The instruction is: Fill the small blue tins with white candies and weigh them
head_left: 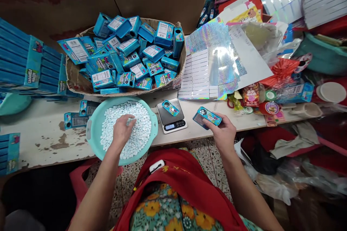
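Note:
My left hand point(123, 130) is over a turquoise basin point(93, 144), its fingers curled in on the small white candies point(142, 126) that fill it. Those fingertips are partly hidden. In my right hand point(223, 133) is a small blue candy box point(207, 117), gripped at its right end between thumb and fingers. The box is tilted, with a round window at its left end. Between my hands stands a digital kitchen scale point(175, 125) with a lit display. Another blue box point(170, 108) lies on its plate.
Behind the basin, a cardboard carton point(184, 57) holds a heap of blue boxes. Long blue packs point(34, 61) are stacked at left. Shiny sticker sheets point(200, 68) lie behind the scale. Assorted packets point(252, 95) crowd the right. The table's front edge point(184, 139) runs before me.

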Demonstrator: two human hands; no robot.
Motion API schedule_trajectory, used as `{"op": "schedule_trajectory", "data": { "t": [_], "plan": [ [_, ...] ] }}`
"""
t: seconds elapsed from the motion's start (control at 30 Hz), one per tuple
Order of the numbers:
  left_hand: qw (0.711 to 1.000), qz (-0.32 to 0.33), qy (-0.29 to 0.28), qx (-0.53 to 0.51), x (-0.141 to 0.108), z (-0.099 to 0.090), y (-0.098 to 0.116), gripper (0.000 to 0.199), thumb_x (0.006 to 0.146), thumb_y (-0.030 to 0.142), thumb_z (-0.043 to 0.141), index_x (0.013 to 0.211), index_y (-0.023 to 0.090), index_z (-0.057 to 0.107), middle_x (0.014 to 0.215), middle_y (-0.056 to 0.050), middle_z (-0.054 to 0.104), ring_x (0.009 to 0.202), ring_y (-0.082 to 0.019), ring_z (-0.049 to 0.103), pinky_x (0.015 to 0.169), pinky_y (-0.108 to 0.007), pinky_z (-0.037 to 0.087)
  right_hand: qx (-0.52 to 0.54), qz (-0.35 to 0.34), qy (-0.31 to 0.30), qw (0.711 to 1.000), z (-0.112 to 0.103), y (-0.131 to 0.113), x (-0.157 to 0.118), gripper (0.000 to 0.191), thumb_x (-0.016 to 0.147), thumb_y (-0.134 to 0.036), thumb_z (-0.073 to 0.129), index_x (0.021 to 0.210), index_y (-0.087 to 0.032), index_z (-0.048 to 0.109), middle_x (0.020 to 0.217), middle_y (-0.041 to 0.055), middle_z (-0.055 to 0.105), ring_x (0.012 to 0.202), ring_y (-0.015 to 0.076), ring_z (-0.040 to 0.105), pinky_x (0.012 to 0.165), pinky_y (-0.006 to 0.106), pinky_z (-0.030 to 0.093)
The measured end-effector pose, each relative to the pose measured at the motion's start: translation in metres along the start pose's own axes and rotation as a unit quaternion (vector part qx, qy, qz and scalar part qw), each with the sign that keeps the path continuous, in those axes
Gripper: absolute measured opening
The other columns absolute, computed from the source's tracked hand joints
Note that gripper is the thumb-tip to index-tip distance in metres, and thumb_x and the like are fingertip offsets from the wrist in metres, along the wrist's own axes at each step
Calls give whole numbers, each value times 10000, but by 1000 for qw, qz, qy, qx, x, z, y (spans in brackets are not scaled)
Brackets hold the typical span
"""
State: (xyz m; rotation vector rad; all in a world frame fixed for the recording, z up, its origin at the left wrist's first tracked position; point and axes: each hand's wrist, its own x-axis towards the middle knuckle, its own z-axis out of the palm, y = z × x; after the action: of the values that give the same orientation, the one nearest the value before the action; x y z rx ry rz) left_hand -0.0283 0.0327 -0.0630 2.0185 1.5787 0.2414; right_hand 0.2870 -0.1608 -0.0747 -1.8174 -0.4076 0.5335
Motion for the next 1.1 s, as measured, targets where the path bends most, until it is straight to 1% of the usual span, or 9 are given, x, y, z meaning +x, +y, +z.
{"op": "schedule_trajectory", "data": {
  "t": [0.17, 0.37, 0.53, 0.63, 0.83, 0.9, 0.97, 1.03, 1.1],
  "plan": [
    [992, 104, 64, -14, 0, 11, 37, 189, 866, 338, 511, 891, 200, 638, 962, -51, 644, 941, -219, 570, 835, -332, 423, 4, 2, -4, 1000, 3, -3, -4, 469, 585, -334, 814, 1002, -188, 657, 896, 33, 672, 814, 196, 620, 809, 392, 499],
    [965, 258, 30, -28, 17, 53, 95, 157, 863, 327, 568, 924, 206, 646, 894, -50, 601, 870, -185, 524, 798, -309, 416, -13, 3, 0, 1000, 2, -9, -10, 450, 592, -346, 806, 983, -184, 654, 898, 37, 666, 790, 189, 610, 779, 376, 497],
    [953, 298, 19, 55, 23, 77, 113, 238, 850, 414, 575, 953, 217, 659, 905, -69, 556, 878, -210, 473, 791, -337, 384, -28, 5, 9, 1000, -3, -7, -11, 466, 597, -378, 796, 994, -179, 656, 908, 45, 669, 800, 197, 609, 785, 391, 504],
    [958, 274, 19, 87, 28, 83, 115, 216, 879, 378, 529, 916, 219, 671, 893, -74, 553, 880, -222, 462, 777, -350, 368, -28, 9, 16, 999, -7, -4, -10, 480, 593, -394, 795, 999, -180, 656, 924, 51, 669, 808, 202, 611, 786, 395, 507],
    [977, 204, 24, -51, 46, 69, 103, 159, 845, 317, 574, 923, 223, 676, 921, -54, 568, 889, -194, 516, 794, -307, 409, -20, 18, 12, 1000, -8, -2, -10, 466, 592, -379, 800, 989, -180, 656, 923, 47, 666, 795, 193, 610, 797, 389, 499],
    [984, 155, 60, -64, 47, 52, 84, 174, 861, 319, 536, 906, 212, 666, 931, -50, 592, 868, -185, 546, 774, -292, 418, -14, 19, 13, 1000, -7, -3, -9, 467, 594, -374, 800, 992, -179, 654, 914, 44, 666, 793, 192, 609, 794, 385, 498],
    [994, 72, 84, 3, 44, 35, 57, 191, 863, 311, 508, 881, 196, 659, 934, -63, 618, 840, -201, 563, 745, -301, 414, -9, 17, 14, 1000, -5, -3, -7, 464, 595, -367, 799, 993, -179, 653, 904, 40, 665, 795, 190, 609, 788, 377, 496],
    [995, 2, 21, 98, 39, 21, 27, 186, 826, 313, 536, 881, 185, 659, 933, -89, 635, 824, -232, 570, 698, -310, 401, -6, 13, 15, 1000, -3, -2, -5, 463, 594, -365, 799, 991, -177, 653, 900, 39, 666, 798, 190, 609, 782, 372, 496],
    [985, -19, -76, 152, 32, 14, 3, 198, 789, 325, 564, 890, 180, 654, 941, -104, 643, 815, -246, 575, 653, -302, 386, -4, 13, 17, 1000, -1, 0, -3, 472, 588, -371, 799, 989, -172, 653, 898, 42, 668, 797, 192, 612, 775, 374, 499]
  ]
}}
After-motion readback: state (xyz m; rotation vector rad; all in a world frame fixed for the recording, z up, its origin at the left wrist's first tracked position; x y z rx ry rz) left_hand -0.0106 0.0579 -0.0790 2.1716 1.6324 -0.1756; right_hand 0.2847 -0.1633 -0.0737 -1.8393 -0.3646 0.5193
